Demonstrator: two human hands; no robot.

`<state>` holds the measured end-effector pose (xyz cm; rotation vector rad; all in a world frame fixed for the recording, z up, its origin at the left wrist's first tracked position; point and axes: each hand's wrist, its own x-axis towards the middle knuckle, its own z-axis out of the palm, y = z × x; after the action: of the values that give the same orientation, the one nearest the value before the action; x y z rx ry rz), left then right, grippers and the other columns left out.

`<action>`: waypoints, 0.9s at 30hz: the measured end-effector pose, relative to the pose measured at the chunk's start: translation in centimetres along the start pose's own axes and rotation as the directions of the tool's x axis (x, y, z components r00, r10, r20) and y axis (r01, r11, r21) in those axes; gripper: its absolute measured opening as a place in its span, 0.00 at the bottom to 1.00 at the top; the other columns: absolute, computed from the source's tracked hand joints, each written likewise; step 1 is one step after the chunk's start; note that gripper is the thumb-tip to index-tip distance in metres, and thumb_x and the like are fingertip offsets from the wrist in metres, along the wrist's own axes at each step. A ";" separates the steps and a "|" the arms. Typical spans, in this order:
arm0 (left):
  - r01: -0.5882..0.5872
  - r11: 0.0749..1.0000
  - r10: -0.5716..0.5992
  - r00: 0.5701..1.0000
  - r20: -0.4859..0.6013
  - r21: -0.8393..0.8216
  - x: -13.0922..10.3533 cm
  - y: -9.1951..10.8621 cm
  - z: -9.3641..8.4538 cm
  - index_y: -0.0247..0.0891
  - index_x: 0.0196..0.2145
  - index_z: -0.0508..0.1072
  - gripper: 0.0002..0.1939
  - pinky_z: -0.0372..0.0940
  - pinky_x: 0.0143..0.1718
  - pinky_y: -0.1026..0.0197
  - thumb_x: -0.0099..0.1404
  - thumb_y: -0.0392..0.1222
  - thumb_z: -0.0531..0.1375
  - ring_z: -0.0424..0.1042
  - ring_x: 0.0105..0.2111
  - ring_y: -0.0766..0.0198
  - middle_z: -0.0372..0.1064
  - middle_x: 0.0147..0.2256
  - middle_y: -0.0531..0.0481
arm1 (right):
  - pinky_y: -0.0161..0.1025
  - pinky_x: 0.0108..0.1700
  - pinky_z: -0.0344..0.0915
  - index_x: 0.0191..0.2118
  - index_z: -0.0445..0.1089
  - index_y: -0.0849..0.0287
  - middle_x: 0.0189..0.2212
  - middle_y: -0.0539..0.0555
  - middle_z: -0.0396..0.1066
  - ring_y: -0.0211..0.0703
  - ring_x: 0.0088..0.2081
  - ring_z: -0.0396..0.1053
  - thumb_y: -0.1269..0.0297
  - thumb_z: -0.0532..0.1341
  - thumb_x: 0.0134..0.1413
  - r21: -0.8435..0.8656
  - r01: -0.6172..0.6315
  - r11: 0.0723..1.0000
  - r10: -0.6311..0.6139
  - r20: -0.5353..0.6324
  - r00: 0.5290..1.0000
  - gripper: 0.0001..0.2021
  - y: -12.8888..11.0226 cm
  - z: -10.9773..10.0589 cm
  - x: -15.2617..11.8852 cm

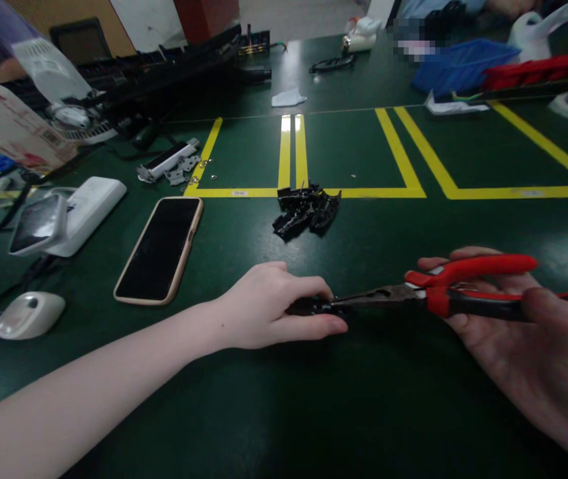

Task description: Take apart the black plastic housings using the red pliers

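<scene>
1. From where I stand, the work in hand looks like fine plier work on one small dark part (306, 307). It is low over the green surface (284, 426), near the middle of the view, between the two hands.
2. The left hand (264, 303) reaches in with its forearm low and pinches the part between thumb and bent forefinger. Much of the part is hidden by those fingers, so I cannot tell its full shape.
3. The right hand (553, 352) is wrapped around the long-nosed pliers (437, 301), its thumb on the black lower handle and its fingers behind the red upper one. The narrow nose points across to the left hand, and its tips meet the part, or seem to (they are too slim and dark to be sure). Whether they bite on anything, I cannot tell.
4. Beyond the left hand, a loose cluster of black pieces (304, 209) lies against the yellow tape (364, 193). A phone (159, 253) lies face up to its left, with metal bits (181, 170) farther back.
5. As I judge it, the next move calls for a firm pinch, the plier tips well seated, and fingertips kept out of the nose's path.
</scene>
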<state>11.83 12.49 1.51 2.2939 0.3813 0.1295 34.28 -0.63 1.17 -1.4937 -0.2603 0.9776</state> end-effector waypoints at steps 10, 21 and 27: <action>-0.061 0.991 0.065 0.998 -0.024 0.116 0.1 -0.3 0.6 0.36 0.42 0.73 0.22 0.56 0.32 0.65 0.65 0.59 0.61 0.63 0.24 0.69 0.72 0.28 0.55 | 0.37 0.39 0.77 0.37 0.77 0.48 0.46 0.53 0.76 0.49 0.42 0.77 0.46 0.76 0.19 -0.021 -0.030 0.999 0.030 0.037 0.999 0.30 -0.2 -0.1 0.1; -0.090 0.991 0.092 0.996 -0.021 0.098 0.1 -0.3 0.5 0.37 0.42 0.73 0.21 0.58 0.35 0.63 0.66 0.59 0.60 0.64 0.24 0.70 0.73 0.29 0.55 | 0.41 0.42 0.78 0.39 0.76 0.48 0.44 0.52 0.76 0.51 0.46 0.76 0.46 0.73 0.30 -0.045 0.035 0.998 -0.030 0.115 0.993 0.25 0.0 -0.5 0.1; -0.087 0.992 0.089 0.996 -0.014 0.095 0.1 -0.3 0.5 0.37 0.42 0.73 0.20 0.59 0.35 0.63 0.68 0.58 0.59 0.65 0.24 0.69 0.74 0.31 0.54 | 0.37 0.40 0.77 0.38 0.76 0.48 0.44 0.51 0.76 0.48 0.45 0.76 0.46 0.74 0.28 -0.034 0.016 0.999 -0.012 0.094 0.995 0.26 0.0 -0.4 0.1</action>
<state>11.92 12.35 0.93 2.4052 0.3016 0.1808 34.60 -0.89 1.12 -1.4771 -0.3565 1.0380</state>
